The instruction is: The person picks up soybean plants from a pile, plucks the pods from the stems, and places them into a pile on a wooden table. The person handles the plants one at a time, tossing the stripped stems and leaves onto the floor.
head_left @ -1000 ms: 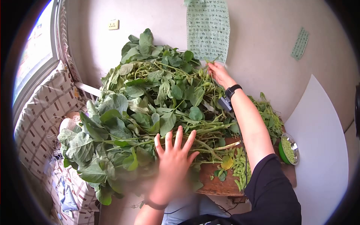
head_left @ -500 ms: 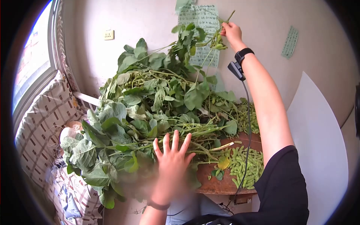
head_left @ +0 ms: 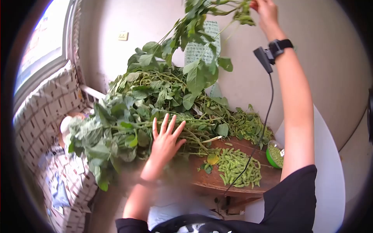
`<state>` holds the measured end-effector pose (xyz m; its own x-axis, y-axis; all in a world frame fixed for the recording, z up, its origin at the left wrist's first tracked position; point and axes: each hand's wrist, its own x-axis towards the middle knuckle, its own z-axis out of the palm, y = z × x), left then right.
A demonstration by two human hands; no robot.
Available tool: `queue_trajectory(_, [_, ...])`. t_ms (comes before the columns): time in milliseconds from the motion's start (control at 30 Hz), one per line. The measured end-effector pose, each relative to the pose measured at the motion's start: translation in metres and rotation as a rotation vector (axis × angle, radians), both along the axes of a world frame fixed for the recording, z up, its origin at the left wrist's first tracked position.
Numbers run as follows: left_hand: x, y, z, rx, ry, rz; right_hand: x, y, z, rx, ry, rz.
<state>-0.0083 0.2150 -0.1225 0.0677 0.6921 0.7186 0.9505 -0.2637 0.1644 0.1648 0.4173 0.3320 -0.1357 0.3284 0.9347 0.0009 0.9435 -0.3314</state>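
Observation:
My right hand (head_left: 267, 13) is raised at the top right, its fingers closed on the end of a leafy soybean plant (head_left: 190, 27). Green pods hang close to that hand, and the plant's leaves trail down to the left over the heap. My left hand (head_left: 166, 141), fingers spread, lies palm down on the heap of soybean plants (head_left: 105, 128), against its stems. To the right of this hand a pile of picked green pods (head_left: 240, 167) rests on the brown wooden table (head_left: 210, 178). A cut pale stem end (head_left: 213, 139) points towards the pods.
A green bowl (head_left: 274, 155) with pods stands at the table's right. A black cable (head_left: 268, 112) hangs from my right wrist across the pod pile. On the left is a cloth-covered seat (head_left: 42, 105) beneath the window. Written sheets (head_left: 211, 42) are on the wall behind.
My right hand has risen and moved right, lifting the soybean plant higher off the heap. The view has shifted, and the green bowl now shows. My left hand still lies spread on the stems.

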Motion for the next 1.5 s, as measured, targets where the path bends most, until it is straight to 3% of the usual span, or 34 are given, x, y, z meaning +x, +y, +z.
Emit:
queue_trajectory(133, [-0.005,-0.041,0.03,0.248,-0.317,-0.041,0.031,-0.062,0.026,0.027,0.016,0.164])
queue_trajectory(233, [-0.02,-0.06,0.059,0.556,-0.426,0.151,0.044,-0.09,0.023,0.013,-0.008,0.194])
queue_trajectory(300, [-0.035,-0.071,0.094,0.594,-0.384,0.292,0.049,-0.108,0.011,-0.016,-0.026,0.227])
queue_trajectory(367, [-0.052,-0.066,0.12,0.497,-0.3,0.389,0.05,-0.117,0.002,-0.041,-0.038,0.255])
queue_trajectory(433, [-0.073,-0.038,0.125,0.434,-0.218,0.21,0.051,-0.12,-0.007,-0.126,0.026,0.247])
queue_trajectory(500, [-0.077,-0.035,0.126,0.346,-0.338,-0.115,0.062,-0.157,-0.028,-0.142,0.003,0.261])
queue_trajectory(533, [-0.081,-0.033,0.125,0.345,-0.326,-0.115,0.071,-0.157,-0.032,-0.156,-0.012,0.24])
queue_trajectory(600, [-0.083,-0.032,0.13,0.067,-0.468,-0.101,0.09,-0.156,-0.04,-0.186,-0.009,0.183])
queue_trajectory(767, [-0.112,-0.031,0.128,0.093,-0.353,0.008,0.15,-0.137,-0.056,-0.199,0.096,0.117])
queue_trajectory(833, [-0.134,-0.023,0.118,0.208,-0.288,-0.072,0.167,-0.128,-0.066,-0.204,0.151,0.132])
queue_trajectory(1033, [-0.164,-0.021,0.112,0.114,-0.369,-0.128,0.225,-0.105,-0.1,-0.259,0.26,0.082])
queue_trajectory(1133, [-0.177,-0.017,0.115,0.027,-0.56,-0.121,0.247,-0.105,-0.118,-0.296,0.317,0.025])
queue_trajectory(1300, [-0.178,0.014,0.15,0.186,-0.341,-0.039,0.276,-0.093,-0.14,-0.404,0.374,-0.04])
queue_trajectory(1400, [-0.153,0.05,0.197,0.36,-0.119,0.202,0.278,-0.087,-0.157,-0.427,0.345,-0.068])
queue_trajectory(1500, [-0.123,0.112,0.236,0.302,0.02,0.366,0.269,-0.077,-0.168,-0.459,0.336,-0.038])
